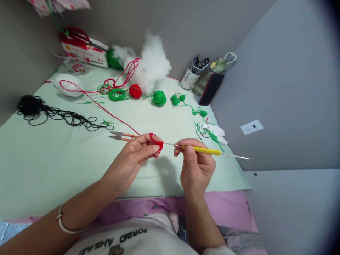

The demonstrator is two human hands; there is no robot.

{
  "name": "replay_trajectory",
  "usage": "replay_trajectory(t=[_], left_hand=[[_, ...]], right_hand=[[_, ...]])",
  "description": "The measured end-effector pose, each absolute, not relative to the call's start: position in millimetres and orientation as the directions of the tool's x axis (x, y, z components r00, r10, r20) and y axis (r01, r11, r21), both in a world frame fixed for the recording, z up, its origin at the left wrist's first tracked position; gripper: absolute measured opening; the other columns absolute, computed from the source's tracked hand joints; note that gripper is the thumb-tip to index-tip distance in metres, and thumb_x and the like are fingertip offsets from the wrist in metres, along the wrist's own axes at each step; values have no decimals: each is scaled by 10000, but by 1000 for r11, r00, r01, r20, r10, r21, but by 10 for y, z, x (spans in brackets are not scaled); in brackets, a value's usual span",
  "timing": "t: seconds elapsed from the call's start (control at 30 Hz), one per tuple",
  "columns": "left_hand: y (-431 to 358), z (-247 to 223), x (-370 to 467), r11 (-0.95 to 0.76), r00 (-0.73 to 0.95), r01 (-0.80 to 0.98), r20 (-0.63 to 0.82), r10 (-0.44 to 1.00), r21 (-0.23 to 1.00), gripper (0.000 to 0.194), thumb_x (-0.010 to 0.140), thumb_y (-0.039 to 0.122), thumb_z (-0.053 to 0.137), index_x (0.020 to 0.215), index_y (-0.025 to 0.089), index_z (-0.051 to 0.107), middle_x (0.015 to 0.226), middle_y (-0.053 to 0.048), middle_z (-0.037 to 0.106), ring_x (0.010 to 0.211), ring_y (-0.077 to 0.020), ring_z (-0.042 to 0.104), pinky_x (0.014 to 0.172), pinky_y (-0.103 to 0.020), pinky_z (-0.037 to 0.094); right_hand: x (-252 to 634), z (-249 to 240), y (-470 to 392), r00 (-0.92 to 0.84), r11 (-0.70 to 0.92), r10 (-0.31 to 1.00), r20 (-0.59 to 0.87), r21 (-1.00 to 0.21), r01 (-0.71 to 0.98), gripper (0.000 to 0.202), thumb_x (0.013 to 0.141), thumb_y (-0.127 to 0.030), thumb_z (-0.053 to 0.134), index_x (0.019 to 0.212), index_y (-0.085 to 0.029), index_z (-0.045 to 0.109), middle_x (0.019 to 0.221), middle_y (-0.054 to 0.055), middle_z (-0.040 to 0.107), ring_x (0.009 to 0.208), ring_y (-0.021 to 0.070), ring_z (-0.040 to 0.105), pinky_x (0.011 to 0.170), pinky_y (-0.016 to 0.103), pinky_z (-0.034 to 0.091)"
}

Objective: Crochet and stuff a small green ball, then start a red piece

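Between the thumb and fingers of my left hand [139,150] is a small red crochet piece [160,146]. Red yarn [117,117] runs from it over the fingers and back across the table. My right hand [198,164] grips a crochet hook [205,150] by its yellow handle, with a metal shaft at either end. The hook's left tip reaches the edge of the red piece; whether it sits inside a stitch I cannot tell. Orange-handled thread snips [118,136] lie just behind my left hand, their handles partly hidden by it.
Black yarn [61,113] sprawls at the left, near a white yarn roll [69,85]. Behind are white stuffing [154,63], a red ball [135,91] and a green ball [158,98]. A pen cup [190,78], bottle [203,81] and phone [211,89] stand by the right wall.
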State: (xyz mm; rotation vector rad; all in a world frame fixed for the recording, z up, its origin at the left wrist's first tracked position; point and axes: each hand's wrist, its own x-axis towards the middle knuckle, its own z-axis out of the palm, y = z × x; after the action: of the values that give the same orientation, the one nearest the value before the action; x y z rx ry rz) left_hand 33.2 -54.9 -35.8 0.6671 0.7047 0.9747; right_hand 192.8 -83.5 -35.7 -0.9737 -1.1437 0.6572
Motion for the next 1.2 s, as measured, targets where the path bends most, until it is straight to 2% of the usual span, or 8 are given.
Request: replay_trajectory(t=[0.63,0.9,1.2], left_hand=[[-554,-312,334,403,378,-479,-231,897,780,58,839,232,800,890,212,781,915,5,680,781,-112,592,795,-251,465],[-541,-313,337,401,380,-472,-230,896,785,69,841,240,800,904,216,783,926,7,679,788,-112,596,797,-247,462],[-544,-312,346,401,383,-464,-229,895,790,75,838,252,805,900,219,780,933,0,679,791,-123,591,803,-258,463]], right_hand=[[1932,-322,-843,278,484,830,484,-872,74,165,992,-194,621,971,-242,778,850,11,693,689,125,636,623,299,535],[1934,-319,-846,278,449,837,472,-882,145,143,991,-223,615,941,-225,750,837,25,693,680,142,638,612,319,554],[1924,-298,-850,264,487,825,499,-866,115,158,990,-203,619,961,-240,770,827,19,693,684,136,630,599,307,538]])
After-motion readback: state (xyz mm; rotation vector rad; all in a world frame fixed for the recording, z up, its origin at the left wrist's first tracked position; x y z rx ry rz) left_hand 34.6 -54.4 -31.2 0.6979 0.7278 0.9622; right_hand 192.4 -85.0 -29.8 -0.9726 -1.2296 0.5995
